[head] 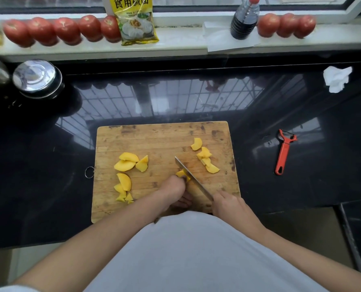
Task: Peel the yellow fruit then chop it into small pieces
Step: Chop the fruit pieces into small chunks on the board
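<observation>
Head view looks straight down on the chopping, and the peel is already off, so this is the cutting stage. Left hand (174,186) curls over the last uncut chunk of yellow fruit (182,174), its fingers bunched on top to pin it flat on the cutting board (164,135), knuckles toward the blade, probably so the fingertips stay tucked away from the edge. Right hand (230,204) wraps around the handle of the knife (193,178), blade angled away and to the left, lying right against the chunk on the side away from the left fingers. Finished pieces sit in 2 heaps: the left pile (125,175) well out past the left fingers, the right pile (205,158) beyond the blade, both likely pushed aside to keep the cutting spot free. Orange peeler (283,151) lies on the black tabletop (38,165), far to the right of the right fingers, its job apparently done.
</observation>
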`<act>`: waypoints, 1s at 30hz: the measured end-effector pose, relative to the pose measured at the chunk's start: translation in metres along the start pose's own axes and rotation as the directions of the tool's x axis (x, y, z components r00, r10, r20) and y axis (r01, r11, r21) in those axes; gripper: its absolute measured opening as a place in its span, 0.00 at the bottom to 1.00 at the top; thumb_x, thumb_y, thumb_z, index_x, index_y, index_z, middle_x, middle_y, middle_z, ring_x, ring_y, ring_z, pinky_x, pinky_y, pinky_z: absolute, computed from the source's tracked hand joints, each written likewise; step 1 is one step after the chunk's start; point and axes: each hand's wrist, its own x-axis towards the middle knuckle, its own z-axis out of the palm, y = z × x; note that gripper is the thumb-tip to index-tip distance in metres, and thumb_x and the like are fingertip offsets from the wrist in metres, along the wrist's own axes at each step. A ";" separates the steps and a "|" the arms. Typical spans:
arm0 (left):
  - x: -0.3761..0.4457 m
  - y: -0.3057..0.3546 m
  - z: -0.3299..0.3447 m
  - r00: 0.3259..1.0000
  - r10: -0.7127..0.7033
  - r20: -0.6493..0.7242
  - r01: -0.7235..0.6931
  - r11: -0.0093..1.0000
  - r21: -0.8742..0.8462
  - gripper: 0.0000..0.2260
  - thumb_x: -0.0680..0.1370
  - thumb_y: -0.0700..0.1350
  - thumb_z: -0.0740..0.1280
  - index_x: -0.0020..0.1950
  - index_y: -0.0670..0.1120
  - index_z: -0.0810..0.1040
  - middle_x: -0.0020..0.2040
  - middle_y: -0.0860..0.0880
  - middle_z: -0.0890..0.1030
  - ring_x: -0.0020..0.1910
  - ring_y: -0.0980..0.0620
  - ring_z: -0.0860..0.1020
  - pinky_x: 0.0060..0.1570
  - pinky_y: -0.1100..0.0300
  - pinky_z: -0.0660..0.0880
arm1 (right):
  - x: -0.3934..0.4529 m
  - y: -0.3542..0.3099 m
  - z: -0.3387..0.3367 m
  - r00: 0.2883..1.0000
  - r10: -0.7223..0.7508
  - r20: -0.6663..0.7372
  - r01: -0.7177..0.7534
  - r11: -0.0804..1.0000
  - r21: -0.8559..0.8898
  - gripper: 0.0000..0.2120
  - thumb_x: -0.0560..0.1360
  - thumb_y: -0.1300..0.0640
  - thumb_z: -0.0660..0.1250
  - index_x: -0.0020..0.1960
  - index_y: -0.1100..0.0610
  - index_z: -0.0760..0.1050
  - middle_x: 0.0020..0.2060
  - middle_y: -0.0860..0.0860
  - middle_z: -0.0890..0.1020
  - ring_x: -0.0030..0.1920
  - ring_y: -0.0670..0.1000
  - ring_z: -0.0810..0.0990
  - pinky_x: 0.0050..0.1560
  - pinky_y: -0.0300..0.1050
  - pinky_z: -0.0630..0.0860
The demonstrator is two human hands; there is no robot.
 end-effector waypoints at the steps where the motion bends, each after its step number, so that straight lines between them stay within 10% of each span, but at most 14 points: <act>1: 0.000 0.000 0.000 1.000 -0.006 -0.002 0.006 1.000 0.000 0.31 0.87 0.53 0.52 0.45 0.32 0.83 0.39 0.38 0.87 0.39 0.42 0.86 0.39 0.53 0.84 | 0.003 -0.002 0.000 1.000 0.014 0.017 -0.014 1.000 0.005 0.06 0.82 0.57 0.58 0.54 0.55 0.73 0.49 0.52 0.78 0.49 0.57 0.80 0.47 0.53 0.78; 15: -0.007 0.004 0.000 0.998 0.063 -0.019 -0.062 0.997 0.051 0.27 0.87 0.51 0.51 0.47 0.33 0.82 0.42 0.36 0.87 0.45 0.38 0.87 0.46 0.48 0.85 | 0.011 -0.007 0.002 0.996 -0.024 -0.090 0.028 0.999 0.046 0.08 0.83 0.58 0.55 0.53 0.56 0.72 0.47 0.53 0.77 0.46 0.61 0.79 0.45 0.58 0.77; 24: -0.008 0.004 -0.001 1.000 0.027 -0.014 -0.027 0.998 0.064 0.29 0.86 0.49 0.50 0.45 0.32 0.83 0.38 0.38 0.87 0.37 0.42 0.86 0.36 0.54 0.83 | 0.012 -0.018 -0.008 0.999 0.022 0.035 -0.022 1.000 -0.002 0.08 0.83 0.57 0.56 0.57 0.56 0.72 0.53 0.54 0.77 0.53 0.62 0.79 0.48 0.54 0.75; 30: -0.019 0.003 0.002 0.997 0.054 -0.051 -0.053 0.998 0.016 0.27 0.85 0.46 0.51 0.47 0.30 0.83 0.37 0.37 0.86 0.33 0.42 0.85 0.33 0.56 0.83 | 0.046 -0.040 -0.008 0.990 0.029 -0.141 -0.006 0.988 0.156 0.08 0.83 0.57 0.54 0.48 0.54 0.70 0.47 0.53 0.78 0.46 0.59 0.78 0.45 0.56 0.77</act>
